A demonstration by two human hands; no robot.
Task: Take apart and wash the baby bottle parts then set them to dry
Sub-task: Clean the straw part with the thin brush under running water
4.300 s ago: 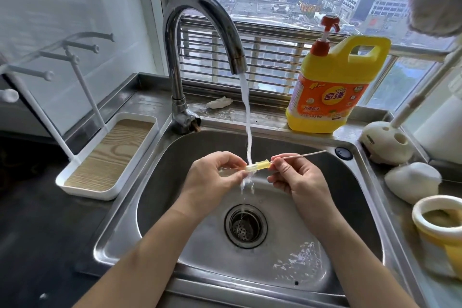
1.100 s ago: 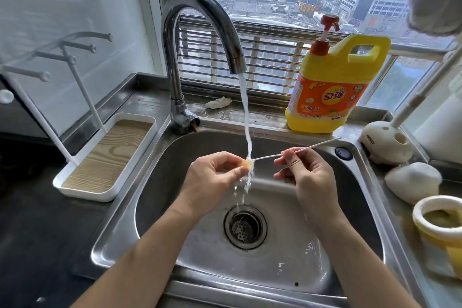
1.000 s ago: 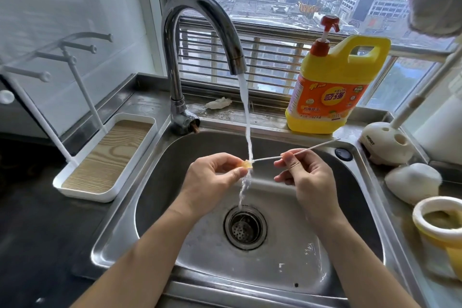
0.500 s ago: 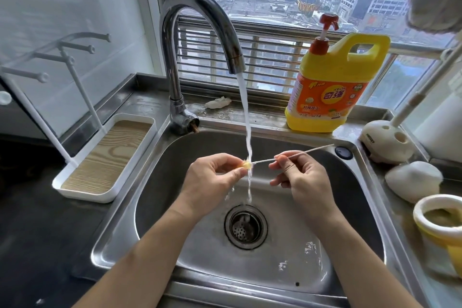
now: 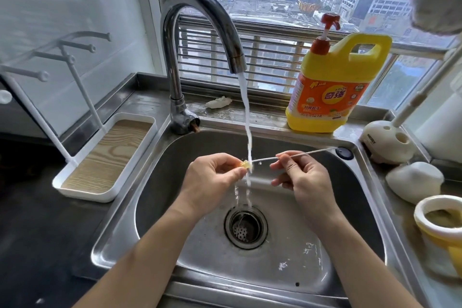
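Since the earliest frame, the thin white cleaning rod (image 5: 265,158) has been drawn out rightward, so only the tip of the small translucent yellow bottle tube (image 5: 243,164) now shows. At far left, a white drying rack with a wood-grain tray (image 5: 86,196) stands on the dark counter. The curved chrome faucet (image 5: 200,5) runs a stream of water (image 5: 246,112) into the stainless steel sink (image 5: 287,257). Over the basin, the left hand (image 5: 210,180) pinches the tube, its tip in the stream. The right hand (image 5: 303,177) pinches the rod, whose left end meets the tube. A yellow detergent jug with a red pump (image 5: 335,87) stands on the back ledge; a yellow and white bottle collar (image 5: 440,222) sits far right.
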